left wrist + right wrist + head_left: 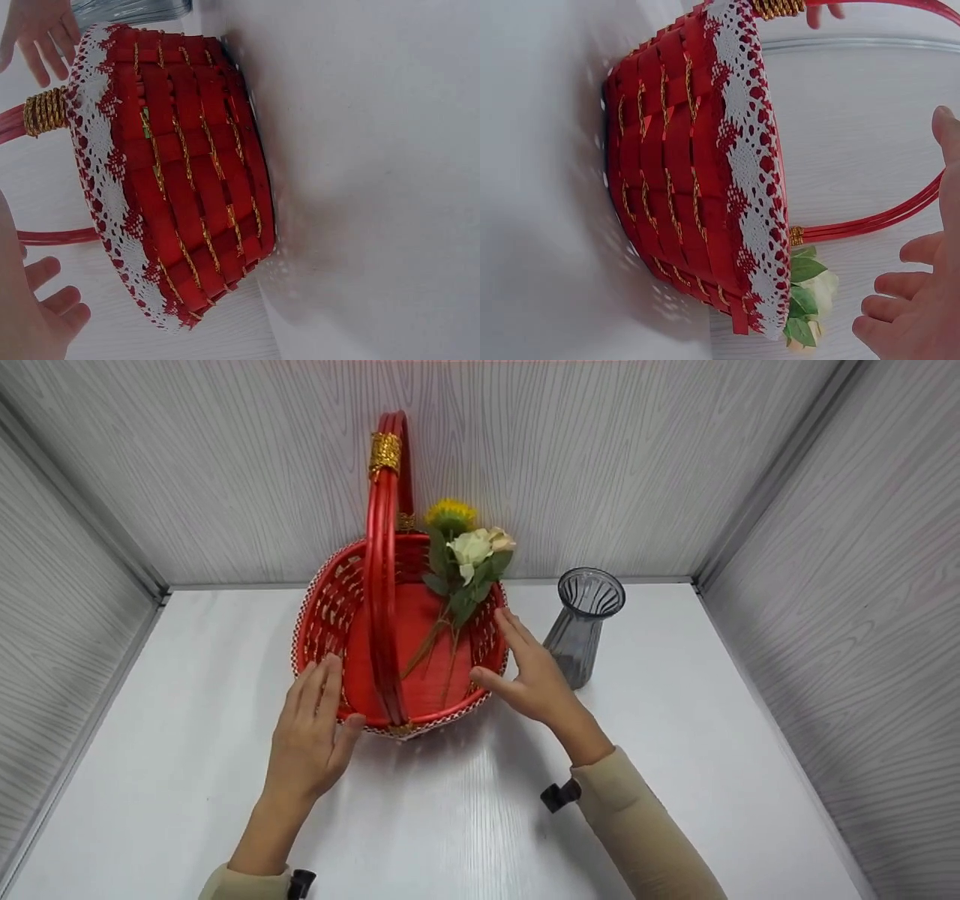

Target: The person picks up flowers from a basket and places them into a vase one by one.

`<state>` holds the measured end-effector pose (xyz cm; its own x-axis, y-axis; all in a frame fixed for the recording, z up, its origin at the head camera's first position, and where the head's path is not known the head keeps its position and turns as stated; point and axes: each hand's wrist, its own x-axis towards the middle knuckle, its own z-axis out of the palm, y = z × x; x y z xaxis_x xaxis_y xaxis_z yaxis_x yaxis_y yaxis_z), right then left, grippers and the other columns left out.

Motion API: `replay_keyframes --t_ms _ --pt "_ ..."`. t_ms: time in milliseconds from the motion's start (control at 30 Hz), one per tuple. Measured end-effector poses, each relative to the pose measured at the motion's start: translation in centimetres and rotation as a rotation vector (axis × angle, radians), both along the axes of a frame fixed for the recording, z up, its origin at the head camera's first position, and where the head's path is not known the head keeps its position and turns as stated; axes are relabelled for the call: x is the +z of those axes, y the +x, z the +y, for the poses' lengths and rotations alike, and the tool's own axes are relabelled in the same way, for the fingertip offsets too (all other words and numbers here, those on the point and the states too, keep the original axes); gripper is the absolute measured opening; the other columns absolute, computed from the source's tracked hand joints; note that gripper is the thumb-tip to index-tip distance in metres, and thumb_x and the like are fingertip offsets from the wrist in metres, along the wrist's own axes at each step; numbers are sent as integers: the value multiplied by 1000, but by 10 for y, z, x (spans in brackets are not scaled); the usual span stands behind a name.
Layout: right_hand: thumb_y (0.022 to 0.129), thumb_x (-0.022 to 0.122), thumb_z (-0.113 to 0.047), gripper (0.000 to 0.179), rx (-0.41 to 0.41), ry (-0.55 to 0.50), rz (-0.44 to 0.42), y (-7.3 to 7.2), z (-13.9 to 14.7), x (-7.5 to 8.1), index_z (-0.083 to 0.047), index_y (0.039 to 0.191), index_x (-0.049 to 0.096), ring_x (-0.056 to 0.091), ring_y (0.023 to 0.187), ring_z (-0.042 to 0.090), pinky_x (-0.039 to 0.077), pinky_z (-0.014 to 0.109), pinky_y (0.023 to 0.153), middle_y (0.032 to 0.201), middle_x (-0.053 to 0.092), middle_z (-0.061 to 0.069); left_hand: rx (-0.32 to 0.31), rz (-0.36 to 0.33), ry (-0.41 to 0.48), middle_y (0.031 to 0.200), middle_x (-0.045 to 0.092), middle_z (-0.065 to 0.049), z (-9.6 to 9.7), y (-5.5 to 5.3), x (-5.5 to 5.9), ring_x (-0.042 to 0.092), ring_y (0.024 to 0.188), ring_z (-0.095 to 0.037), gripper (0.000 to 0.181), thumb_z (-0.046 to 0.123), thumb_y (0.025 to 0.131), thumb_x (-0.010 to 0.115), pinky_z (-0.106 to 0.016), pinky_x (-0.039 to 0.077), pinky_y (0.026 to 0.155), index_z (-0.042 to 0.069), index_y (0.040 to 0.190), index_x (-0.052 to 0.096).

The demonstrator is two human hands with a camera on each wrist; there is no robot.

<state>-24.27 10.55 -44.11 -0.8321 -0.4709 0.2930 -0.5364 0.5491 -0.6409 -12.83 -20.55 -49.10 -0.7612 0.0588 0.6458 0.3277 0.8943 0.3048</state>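
A red woven basket [360,637] with a tall arched handle [384,585] stands against the back wall, its rim trimmed with white lace [112,180]. Inside, artificial flowers lean on the right rim: a yellow bloom [451,516] and pale roses [472,547], stems down on the basket floor. At the basket's front left is my left hand [307,735], fingers straight and thumb apart. My right hand [532,675] is spread beside the right rim, holding nothing. In the wrist views both hands hover level with the rim, palms facing it.
A grey ribbed glass vase [581,630] stands upright to the right of the basket, just past my right hand. Wood-grained panels [225,472] enclose the white table [645,780] at the back and both sides.
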Motion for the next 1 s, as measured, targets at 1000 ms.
replay_keyframes --t_ms 1000 --pt "89 51 -73 93 41 -290 -316 -19 -47 -18 -10 155 34 39 144 24 35 42 116 158 39 12 -15 -142 -30 156 40 -16 -2 -20 -23 32 146 -39 66 45 101 47 -55 24 120 9 155 35"
